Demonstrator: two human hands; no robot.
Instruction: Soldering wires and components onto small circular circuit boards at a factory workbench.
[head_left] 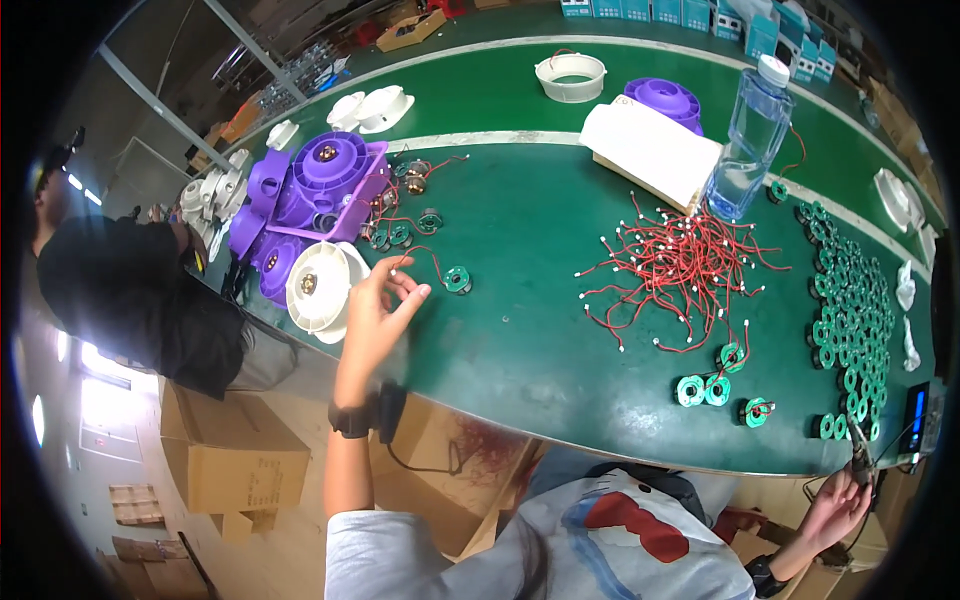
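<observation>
My left hand is at the table's left side, beside a white round fan-like housing. Its thumb and fingers are apart. Just by its fingertips lies a small green ring-shaped circuit board with a coil, whose red wire curves back to the fingers. At the far right edge my right hand grips a soldering iron by its dark handle. The iron's tip points up at the lowest of many green ring boards set close together.
Red wires with white connectors lie heaped mid-table, with several ring boards nearer me. Behind stand a water bottle and a white box. Purple housings crowd the left. A co-worker sits beyond them.
</observation>
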